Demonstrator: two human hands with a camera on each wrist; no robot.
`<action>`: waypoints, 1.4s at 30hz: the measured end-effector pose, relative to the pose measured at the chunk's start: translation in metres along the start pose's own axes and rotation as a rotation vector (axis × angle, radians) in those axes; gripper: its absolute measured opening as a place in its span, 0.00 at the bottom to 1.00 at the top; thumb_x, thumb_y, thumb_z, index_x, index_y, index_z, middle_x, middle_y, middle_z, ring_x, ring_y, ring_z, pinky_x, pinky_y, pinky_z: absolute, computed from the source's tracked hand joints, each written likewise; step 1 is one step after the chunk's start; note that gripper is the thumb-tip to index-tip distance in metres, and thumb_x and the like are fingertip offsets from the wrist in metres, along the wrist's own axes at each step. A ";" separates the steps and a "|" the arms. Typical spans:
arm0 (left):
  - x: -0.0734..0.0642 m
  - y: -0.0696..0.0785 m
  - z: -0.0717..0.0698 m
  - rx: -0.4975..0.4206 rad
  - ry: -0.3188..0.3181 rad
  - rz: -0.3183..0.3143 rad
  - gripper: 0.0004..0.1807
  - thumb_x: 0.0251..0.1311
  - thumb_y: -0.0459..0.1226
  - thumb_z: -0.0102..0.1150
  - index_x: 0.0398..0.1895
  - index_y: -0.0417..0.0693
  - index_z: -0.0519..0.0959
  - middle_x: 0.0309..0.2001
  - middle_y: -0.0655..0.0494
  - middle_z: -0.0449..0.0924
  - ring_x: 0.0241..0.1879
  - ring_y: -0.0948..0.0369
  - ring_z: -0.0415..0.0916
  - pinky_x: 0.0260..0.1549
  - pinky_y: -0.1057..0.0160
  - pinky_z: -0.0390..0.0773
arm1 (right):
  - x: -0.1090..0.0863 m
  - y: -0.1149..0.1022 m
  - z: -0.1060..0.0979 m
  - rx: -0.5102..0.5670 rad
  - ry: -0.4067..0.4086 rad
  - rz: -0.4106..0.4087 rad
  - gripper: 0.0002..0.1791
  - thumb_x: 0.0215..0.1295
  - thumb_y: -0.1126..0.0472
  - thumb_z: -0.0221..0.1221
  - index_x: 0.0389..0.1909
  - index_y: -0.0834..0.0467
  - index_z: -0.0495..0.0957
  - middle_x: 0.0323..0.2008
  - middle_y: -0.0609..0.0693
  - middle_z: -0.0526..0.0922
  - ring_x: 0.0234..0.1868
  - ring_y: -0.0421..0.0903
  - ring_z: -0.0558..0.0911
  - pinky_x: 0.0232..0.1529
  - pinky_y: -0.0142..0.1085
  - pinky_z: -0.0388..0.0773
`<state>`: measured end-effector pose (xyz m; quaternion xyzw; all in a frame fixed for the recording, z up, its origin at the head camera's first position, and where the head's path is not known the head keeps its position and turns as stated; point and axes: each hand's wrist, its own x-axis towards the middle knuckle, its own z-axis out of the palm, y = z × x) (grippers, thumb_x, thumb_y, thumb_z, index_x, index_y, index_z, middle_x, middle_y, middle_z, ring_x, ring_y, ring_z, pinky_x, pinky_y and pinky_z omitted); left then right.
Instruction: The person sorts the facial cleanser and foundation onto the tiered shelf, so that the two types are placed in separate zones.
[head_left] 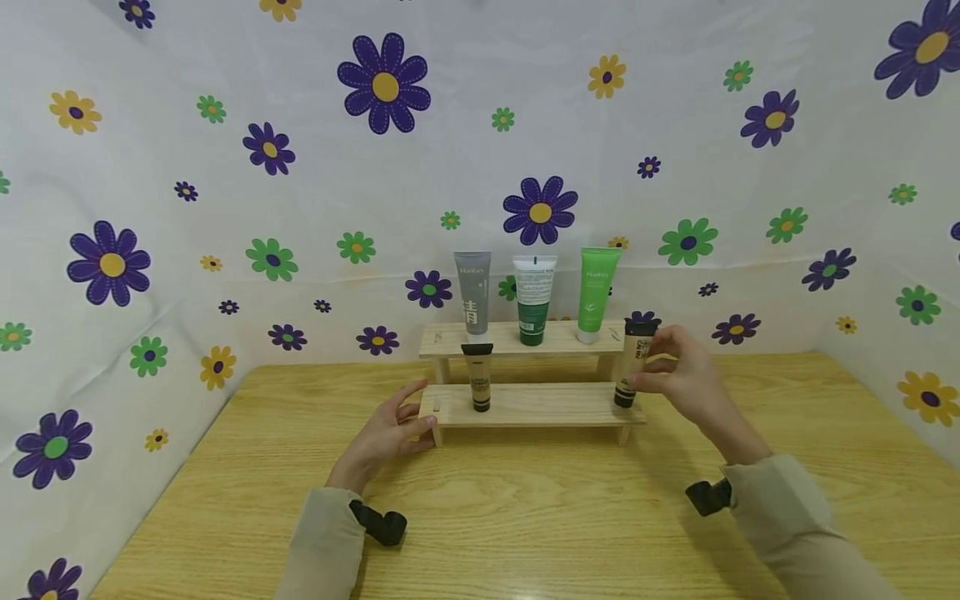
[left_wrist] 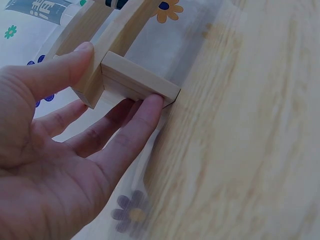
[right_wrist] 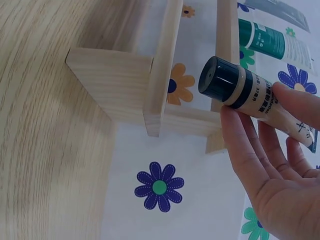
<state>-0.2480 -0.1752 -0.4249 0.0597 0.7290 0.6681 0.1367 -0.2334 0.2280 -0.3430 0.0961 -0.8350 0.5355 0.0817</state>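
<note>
A two-tier wooden display shelf stands on the table. My left hand grips the left end of its lower tier, thumb on the board and fingers against the leg. Between thumb and fingers, my right hand holds a beige foundation tube with a black cap, cap down, slightly above the lower tier's right end. A smaller beige tube with a black cap stands near that tier's left end. The upper tier carries a grey tube, a white and dark green tube and a bright green tube.
The wood-grain table extends in front of the shelf and to both sides. Behind and beside it hangs a white cloth printed with purple, green and yellow flowers. Each wrist wears a black camera mount, such as the left mount.
</note>
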 end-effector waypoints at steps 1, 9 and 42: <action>0.000 0.000 0.000 0.000 -0.001 0.001 0.37 0.74 0.27 0.53 0.81 0.47 0.52 0.68 0.29 0.64 0.62 0.39 0.72 0.55 0.45 0.79 | 0.000 0.000 0.002 -0.009 0.001 -0.004 0.26 0.58 0.79 0.66 0.53 0.71 0.63 0.51 0.67 0.75 0.41 0.41 0.82 0.40 0.29 0.84; 0.001 -0.001 -0.001 -0.002 -0.005 0.004 0.37 0.73 0.27 0.53 0.81 0.48 0.52 0.68 0.29 0.64 0.62 0.38 0.71 0.55 0.45 0.79 | 0.003 -0.002 0.016 -0.015 -0.013 -0.010 0.23 0.57 0.79 0.67 0.46 0.69 0.64 0.45 0.64 0.77 0.41 0.48 0.82 0.38 0.29 0.83; -0.004 0.003 -0.003 0.143 0.012 0.019 0.38 0.73 0.28 0.55 0.81 0.42 0.51 0.69 0.25 0.60 0.63 0.34 0.70 0.53 0.46 0.80 | 0.000 0.010 0.047 -0.197 -0.052 -0.160 0.21 0.60 0.74 0.68 0.52 0.70 0.73 0.41 0.62 0.83 0.46 0.61 0.82 0.47 0.53 0.84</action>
